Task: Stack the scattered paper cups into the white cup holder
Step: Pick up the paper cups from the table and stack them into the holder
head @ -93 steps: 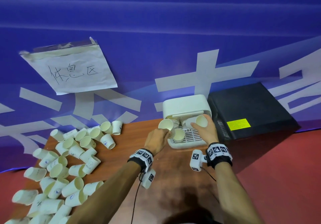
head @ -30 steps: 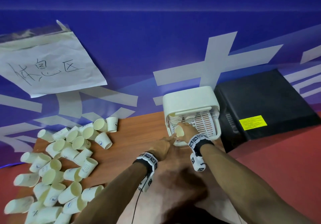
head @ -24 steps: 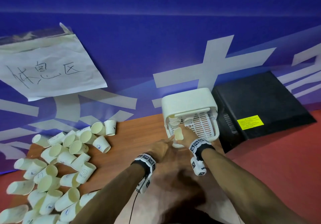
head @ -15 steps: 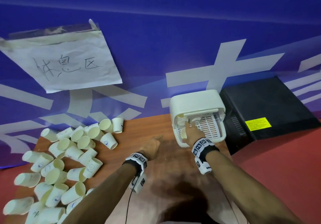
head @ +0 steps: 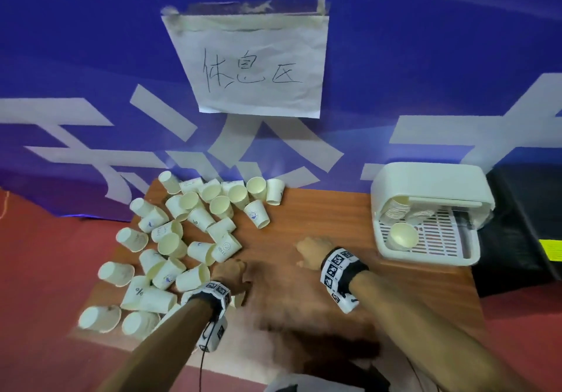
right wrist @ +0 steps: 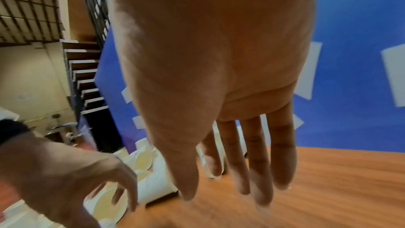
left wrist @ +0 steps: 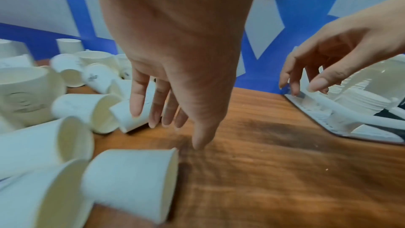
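Several white paper cups lie scattered over the left half of the wooden table. The white cup holder stands at the table's right end, with nested cups under its hood and one cup lying on its slotted tray. My left hand hovers empty at the pile's right edge, fingers relaxed and pointing down near a cup lying on its side. My right hand is over bare wood between the pile and the holder, its fingers straight, holding nothing.
A black box sits right of the holder. A blue banner with a taped paper sign backs the table. The floor around it is red. Stairs show in the right wrist view.
My right hand has left the holder, with a cup lying on its tray, and swung left over the table. My left hand has moved left to the cup pile. The head view panned left.
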A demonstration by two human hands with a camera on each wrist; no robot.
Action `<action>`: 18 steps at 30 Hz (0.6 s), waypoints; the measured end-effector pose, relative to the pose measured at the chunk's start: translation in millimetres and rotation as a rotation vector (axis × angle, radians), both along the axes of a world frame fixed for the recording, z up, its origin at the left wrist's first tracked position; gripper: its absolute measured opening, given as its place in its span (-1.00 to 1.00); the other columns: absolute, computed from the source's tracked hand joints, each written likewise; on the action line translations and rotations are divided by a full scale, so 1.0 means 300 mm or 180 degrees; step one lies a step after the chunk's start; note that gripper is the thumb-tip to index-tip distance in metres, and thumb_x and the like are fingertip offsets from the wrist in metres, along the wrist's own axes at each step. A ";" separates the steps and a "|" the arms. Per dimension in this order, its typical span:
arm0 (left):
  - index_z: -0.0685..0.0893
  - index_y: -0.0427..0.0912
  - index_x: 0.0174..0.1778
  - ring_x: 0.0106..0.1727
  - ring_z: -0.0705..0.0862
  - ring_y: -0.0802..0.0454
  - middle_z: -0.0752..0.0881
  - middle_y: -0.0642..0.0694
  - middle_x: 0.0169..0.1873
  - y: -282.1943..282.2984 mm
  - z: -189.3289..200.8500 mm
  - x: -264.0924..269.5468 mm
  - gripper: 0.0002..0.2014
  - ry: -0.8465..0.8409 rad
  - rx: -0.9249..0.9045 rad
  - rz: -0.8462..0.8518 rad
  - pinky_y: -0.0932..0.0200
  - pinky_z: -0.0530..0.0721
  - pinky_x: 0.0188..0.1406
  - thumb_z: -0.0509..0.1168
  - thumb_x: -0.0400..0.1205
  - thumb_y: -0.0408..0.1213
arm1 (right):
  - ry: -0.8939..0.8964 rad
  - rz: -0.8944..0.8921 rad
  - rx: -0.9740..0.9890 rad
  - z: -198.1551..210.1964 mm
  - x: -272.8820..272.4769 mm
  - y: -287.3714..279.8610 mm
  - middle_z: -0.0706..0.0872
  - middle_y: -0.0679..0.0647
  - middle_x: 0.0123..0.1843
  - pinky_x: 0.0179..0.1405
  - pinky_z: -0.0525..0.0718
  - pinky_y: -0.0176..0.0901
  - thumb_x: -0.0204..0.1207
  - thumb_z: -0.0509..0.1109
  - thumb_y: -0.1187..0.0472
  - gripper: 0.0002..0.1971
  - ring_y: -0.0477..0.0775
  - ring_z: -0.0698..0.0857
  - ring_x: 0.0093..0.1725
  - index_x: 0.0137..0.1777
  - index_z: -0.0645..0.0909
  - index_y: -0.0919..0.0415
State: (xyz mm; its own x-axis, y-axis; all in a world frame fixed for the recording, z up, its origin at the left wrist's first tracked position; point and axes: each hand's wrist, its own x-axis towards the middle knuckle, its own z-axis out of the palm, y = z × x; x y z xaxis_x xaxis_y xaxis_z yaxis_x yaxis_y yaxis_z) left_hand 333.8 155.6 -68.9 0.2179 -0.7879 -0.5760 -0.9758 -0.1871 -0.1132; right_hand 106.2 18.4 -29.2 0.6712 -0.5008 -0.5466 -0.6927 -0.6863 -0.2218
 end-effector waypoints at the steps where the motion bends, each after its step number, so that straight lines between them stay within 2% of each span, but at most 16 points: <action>1: 0.61 -0.08 0.31 0.32 0.63 -0.13 0.66 -0.10 0.29 0.040 -0.006 0.031 -0.46 -0.0070 -0.0048 0.0089 0.00 0.64 0.24 0.31 0.57 0.24 | 0.0057 0.0099 0.0053 -0.010 0.038 0.028 0.65 0.20 0.38 0.32 0.65 0.26 0.68 0.38 -0.02 -0.53 0.30 0.68 0.32 0.51 0.51 0.17; 3: 0.61 -0.06 0.34 0.37 0.60 -0.12 0.64 -0.10 0.32 0.090 -0.008 0.055 -0.43 -0.0126 -0.0116 0.0282 0.02 0.61 0.28 0.29 0.57 0.28 | 0.0140 0.0227 0.0097 -0.023 0.081 0.070 0.63 0.23 0.40 0.36 0.61 0.27 0.71 0.36 0.04 -0.53 0.33 0.66 0.36 0.56 0.48 0.17; 6: 0.60 0.25 0.40 0.31 0.69 -0.08 0.69 0.02 0.31 0.136 -0.021 0.075 -0.48 0.0192 -0.0215 0.0665 0.05 0.66 0.23 0.27 0.54 0.32 | 0.0145 0.0407 0.0064 -0.034 0.141 0.111 0.66 0.26 0.35 0.34 0.62 0.30 0.71 0.34 0.06 -0.55 0.34 0.68 0.32 0.54 0.47 0.19; 8: 0.63 0.36 0.34 0.23 0.74 -0.06 0.76 0.09 0.21 0.146 -0.029 0.068 -0.56 0.0407 -0.0331 0.0836 0.08 0.70 0.15 0.24 0.55 0.29 | 0.0116 0.0430 0.0074 -0.045 0.167 0.119 0.67 0.27 0.32 0.30 0.65 0.30 0.70 0.35 0.07 -0.54 0.35 0.69 0.30 0.55 0.44 0.18; 11: 0.74 0.14 0.15 0.11 0.77 -0.11 0.81 0.01 0.07 0.138 -0.031 0.042 -0.71 0.0564 -0.0477 0.0926 0.09 0.72 0.03 0.21 0.65 0.10 | 0.0038 0.0420 0.0056 -0.065 0.198 0.105 0.59 0.24 0.40 0.32 0.62 0.28 0.67 0.39 0.09 -0.46 0.35 0.66 0.34 0.59 0.35 0.15; 14: 0.74 -0.11 -0.06 0.07 0.78 -0.16 0.80 -0.15 0.00 0.111 -0.029 0.039 -0.65 0.0505 -0.0475 0.0896 0.09 0.65 -0.03 0.11 0.76 -0.02 | -0.0036 0.0399 0.0033 -0.082 0.236 0.057 0.49 0.23 0.47 0.31 0.59 0.21 0.65 0.43 0.13 -0.41 0.35 0.65 0.35 0.61 0.31 0.16; 16: 0.74 -0.18 0.05 0.15 0.76 -0.15 0.78 -0.18 0.09 0.085 -0.028 0.053 -0.66 0.0549 -0.0437 0.0888 0.07 0.63 0.07 0.10 0.79 -0.10 | -0.0110 0.0367 -0.0002 -0.098 0.266 0.014 0.44 0.23 0.50 0.28 0.65 0.22 0.63 0.44 0.15 -0.40 0.34 0.66 0.32 0.61 0.31 0.16; 17: 0.73 -0.22 0.08 0.16 0.75 -0.16 0.78 -0.20 0.08 0.068 -0.018 0.060 -0.69 0.0563 -0.0465 0.0911 0.05 0.63 0.07 0.11 0.79 -0.15 | -0.0156 0.0355 -0.0055 -0.108 0.284 -0.008 0.41 0.23 0.52 0.23 0.68 0.21 0.62 0.45 0.15 -0.39 0.34 0.67 0.30 0.61 0.30 0.16; 18: 0.71 -0.24 0.03 0.13 0.76 -0.18 0.77 -0.20 0.00 0.051 -0.003 0.066 -0.73 0.0608 -0.0498 0.0952 0.04 0.63 0.00 0.13 0.77 -0.20 | -0.0221 0.0328 -0.0113 -0.115 0.307 -0.030 0.39 0.22 0.53 0.16 0.72 0.21 0.61 0.45 0.15 -0.37 0.34 0.69 0.26 0.62 0.29 0.16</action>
State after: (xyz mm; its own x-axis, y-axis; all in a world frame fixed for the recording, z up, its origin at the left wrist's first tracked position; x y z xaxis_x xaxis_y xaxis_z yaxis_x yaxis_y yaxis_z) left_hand 353.7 171.0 -69.9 0.3518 -0.7873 -0.5064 -0.8762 -0.4673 0.1178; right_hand 198.3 9.4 -63.9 0.7556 -0.4454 -0.4803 -0.6020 -0.7612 -0.2411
